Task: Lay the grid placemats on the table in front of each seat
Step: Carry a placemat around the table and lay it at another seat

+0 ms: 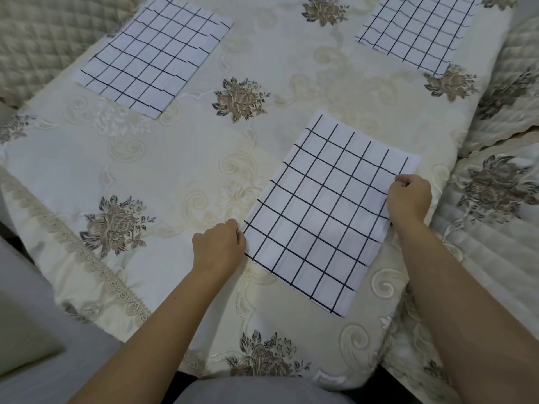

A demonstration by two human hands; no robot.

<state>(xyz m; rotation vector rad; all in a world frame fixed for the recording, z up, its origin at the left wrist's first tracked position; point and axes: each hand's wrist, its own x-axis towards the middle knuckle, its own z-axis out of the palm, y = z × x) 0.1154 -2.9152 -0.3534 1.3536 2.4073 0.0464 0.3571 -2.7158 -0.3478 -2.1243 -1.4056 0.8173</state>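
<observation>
Two hands hold the near placemat [329, 217] flat on the table.

The near placemat, white with dark grid lines, lies on the flowered tablecloth [175, 158] at about 4 o'clock from the middle of the table and is turned a little askew. The left hand [218, 246] is at its 9 o'clock edge, with the fingers curled and pinching that edge. The right hand [409, 199] is at its 3 o'clock edge, with the fingers curled over the border and gripping it. A second placemat [151, 53] lies flat at 11 o'clock and a third placemat [417, 27] at 1 o'clock, partly cut off by the top of the view. Both are well apart from the hands. A quilted seat cover [38, 33] is at 10 o'clock beside the table.
</observation>
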